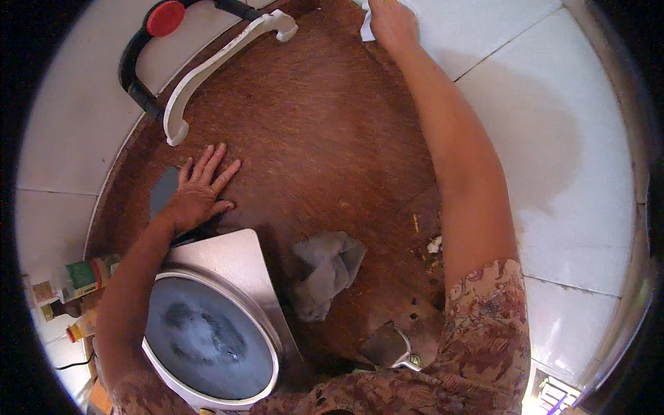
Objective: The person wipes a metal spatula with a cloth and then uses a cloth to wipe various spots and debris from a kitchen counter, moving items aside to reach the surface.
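Observation:
My left hand [201,189] lies flat with its fingers spread on a worn brown wooden surface [321,135], beside a dark grey flat piece [164,191]. At the top edge my right hand [395,23] is closed on a white cloth or tissue [367,26], partly cut off by the frame. A crumpled grey cloth [332,270] lies on the wood between my arms. Below my left hand stands a metal appliance with a round, smudged dark plate [210,337], possibly an electric stove. A curved white bar [207,65] rests near the far left edge.
A black curved tube with a red round cap [165,18] lies at upper left. Bottles [83,280] stand at far left. Crumbs and scraps [433,245] lie near my right arm. A metal-rimmed object [402,347] is near my body. White tiles [565,155] flank the wood.

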A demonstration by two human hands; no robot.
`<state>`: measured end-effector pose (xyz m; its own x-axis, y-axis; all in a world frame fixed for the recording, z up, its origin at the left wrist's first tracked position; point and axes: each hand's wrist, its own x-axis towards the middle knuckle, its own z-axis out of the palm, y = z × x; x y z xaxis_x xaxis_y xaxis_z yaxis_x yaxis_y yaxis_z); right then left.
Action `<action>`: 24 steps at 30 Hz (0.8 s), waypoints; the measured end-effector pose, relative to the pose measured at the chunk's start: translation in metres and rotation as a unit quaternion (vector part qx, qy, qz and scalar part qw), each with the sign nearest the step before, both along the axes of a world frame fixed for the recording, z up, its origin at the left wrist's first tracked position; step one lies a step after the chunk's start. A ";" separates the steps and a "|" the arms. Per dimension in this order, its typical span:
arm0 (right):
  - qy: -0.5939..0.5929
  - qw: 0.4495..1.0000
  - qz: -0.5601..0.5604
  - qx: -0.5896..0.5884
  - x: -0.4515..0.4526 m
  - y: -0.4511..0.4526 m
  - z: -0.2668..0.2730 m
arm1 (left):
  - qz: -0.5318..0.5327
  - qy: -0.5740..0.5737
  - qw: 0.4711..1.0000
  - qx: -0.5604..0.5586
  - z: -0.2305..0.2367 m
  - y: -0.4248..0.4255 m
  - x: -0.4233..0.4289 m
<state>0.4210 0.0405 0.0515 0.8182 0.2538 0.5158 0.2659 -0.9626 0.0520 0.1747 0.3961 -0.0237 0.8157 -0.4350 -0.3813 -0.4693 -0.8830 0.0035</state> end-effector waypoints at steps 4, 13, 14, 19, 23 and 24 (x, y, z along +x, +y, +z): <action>-0.004 0.970 0.008 -0.244 0.074 -0.016 -0.037 | -0.022 0.000 1.000 -0.013 0.004 -0.017 0.008; 0.043 0.968 -0.089 -0.232 0.054 0.013 -0.038 | -0.017 -0.003 1.000 -0.023 0.002 -0.010 0.004; 0.042 0.967 -0.091 -0.236 0.057 0.009 -0.041 | -0.019 -0.008 1.000 -0.022 0.002 -0.011 0.006; 0.032 0.964 -0.097 -0.246 0.021 0.003 -0.037 | -0.010 -0.017 0.999 -0.031 0.000 -0.006 0.001; 0.030 0.972 -0.079 -0.218 -0.012 -0.017 -0.031 | -0.008 -0.018 0.999 -0.048 0.000 -0.008 0.001; 0.060 0.964 -0.094 -0.242 -0.019 -0.024 -0.031 | -0.006 -0.018 0.999 -0.050 -0.001 -0.009 0.001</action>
